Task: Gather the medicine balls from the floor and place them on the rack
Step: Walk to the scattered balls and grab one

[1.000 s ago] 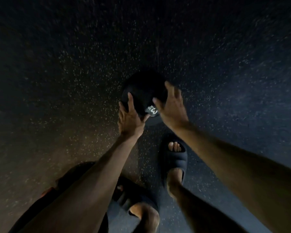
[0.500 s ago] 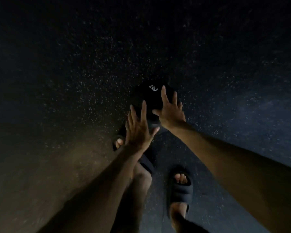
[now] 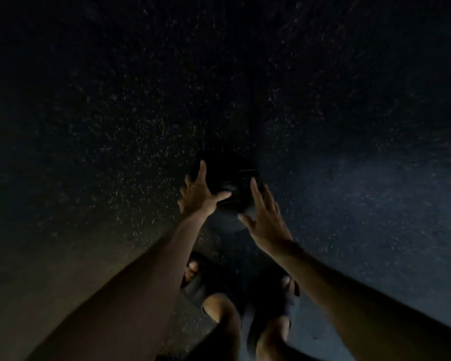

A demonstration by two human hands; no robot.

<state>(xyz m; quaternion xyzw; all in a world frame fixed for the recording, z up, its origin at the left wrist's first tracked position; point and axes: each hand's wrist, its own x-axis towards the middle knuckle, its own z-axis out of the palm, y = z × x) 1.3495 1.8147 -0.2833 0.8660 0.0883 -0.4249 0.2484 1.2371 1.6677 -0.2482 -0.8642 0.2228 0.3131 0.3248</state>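
Black round ribbed medicine ball [image 3: 232, 175] is located between both grips, in front of the dark speckled floor [image 3: 115, 131]; floor contact cannot be determined; left grip [image 3: 197, 195], a bare hand, lies spread on its left side, thumb across the front; right grip [image 3: 267, 222] presses straight fingers against its right side; dark slide sandals [image 3: 195, 289] appear below.

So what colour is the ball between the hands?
The ball is black, with faint lighter stripes; head view, dimly lit.

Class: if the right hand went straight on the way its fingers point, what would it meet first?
The black medicine ball. The right hand points up and slightly left at its right side; in this dim picture, whether it already touches is unclear.
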